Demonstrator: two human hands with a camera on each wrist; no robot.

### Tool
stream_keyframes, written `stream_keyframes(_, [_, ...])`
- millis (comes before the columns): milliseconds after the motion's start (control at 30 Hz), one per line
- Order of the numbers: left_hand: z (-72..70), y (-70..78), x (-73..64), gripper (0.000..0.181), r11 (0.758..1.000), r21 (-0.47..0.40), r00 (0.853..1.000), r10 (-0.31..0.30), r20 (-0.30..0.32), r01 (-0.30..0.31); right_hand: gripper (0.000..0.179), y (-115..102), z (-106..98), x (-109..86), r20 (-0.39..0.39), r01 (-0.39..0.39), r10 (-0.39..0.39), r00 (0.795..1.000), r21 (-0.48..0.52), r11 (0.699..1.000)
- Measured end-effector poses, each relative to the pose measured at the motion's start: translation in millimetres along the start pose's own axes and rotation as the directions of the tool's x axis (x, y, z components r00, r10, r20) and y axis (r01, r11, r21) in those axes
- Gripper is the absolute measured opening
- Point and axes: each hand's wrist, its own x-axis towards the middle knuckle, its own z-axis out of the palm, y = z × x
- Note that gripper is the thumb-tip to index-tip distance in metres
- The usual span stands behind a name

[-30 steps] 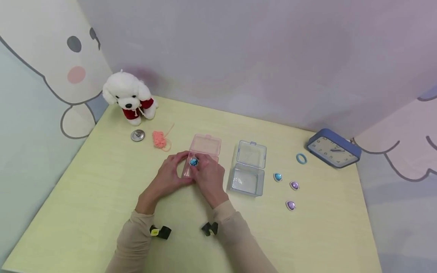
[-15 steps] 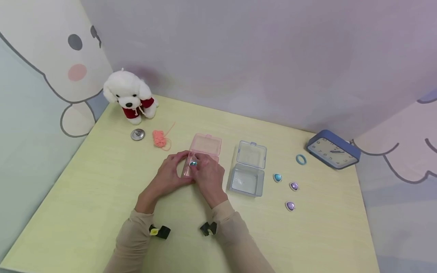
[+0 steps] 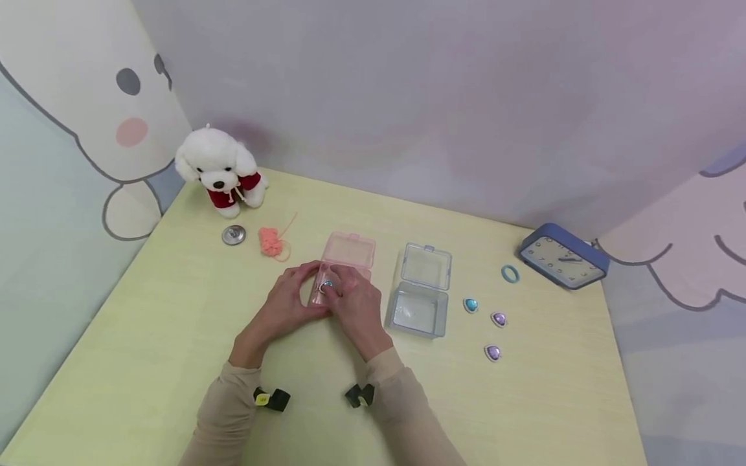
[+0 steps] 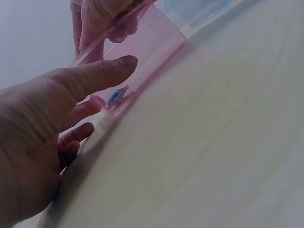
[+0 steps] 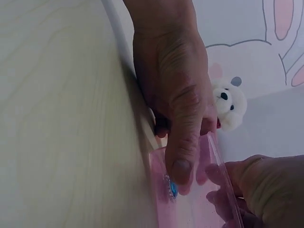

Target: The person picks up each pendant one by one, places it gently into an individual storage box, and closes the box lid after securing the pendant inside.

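A clear pink plastic box (image 3: pixel 316 299) with its hinged lid (image 3: pixel 350 250) raised stands on the table. My left hand (image 3: pixel 285 301) grips it from the left, thumb along the near wall, fingers round the far side. A blue gem with a silvery edge (image 4: pixel 116 96) lies low inside the box, visible through the wall in both wrist views. My right hand (image 3: pixel 357 304) is over the box, loosely bent fingers (image 5: pixel 213 175) reaching in above the gem. The wrist views show a gap between these fingers and the gem, and nothing held is visible.
A pale blue clear box (image 3: pixel 418 310) with raised lid stands right. Beyond it lie a blue gem (image 3: pixel 470 305), two purple gems (image 3: pixel 498 318), a blue ring (image 3: pixel 509 274) and a clock (image 3: pixel 563 259). Coral yarn (image 3: pixel 271 242), a metal disc (image 3: pixel 234 235) and plush dog (image 3: pixel 218 171) sit back left.
The blue gem between my right fingers has tilted and gone lower into the pink box, and now lies free of them. My left hand keeps its grip on the box.
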Motion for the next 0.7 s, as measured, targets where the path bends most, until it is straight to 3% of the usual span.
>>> stream_keyframes(167, [-0.6,1.2,1.5,0.096,0.999,-0.025,1.000,-0.024,0.014,0.024,0.035,10.6,-10.1,-4.5,-0.086,0.076,-0.059,0.995,0.212,0.974])
stream_keyframes(300, [1.7,2.2,2.3,0.098,0.998,-0.039,0.999,-0.046,0.024,0.047,0.035,18.1,-27.8,-12.3,-0.167,0.137,-0.089,0.982,0.300,0.944])
stream_keyframes(467, [4.2,2.0,-2.7,0.101,0.997,-0.039,0.997,-0.062,0.040,0.063,0.035,29.9,-55.6,-27.1,-0.290,0.202,-0.120,0.949,0.271,0.941])
stream_keyframes(700, [1.9,2.3,-2.0,0.100,0.998,-0.037,0.998,-0.051,0.030,0.052,0.034,60.2,-89.1,-36.9,-0.444,0.203,-0.096,0.891,0.201,0.958])
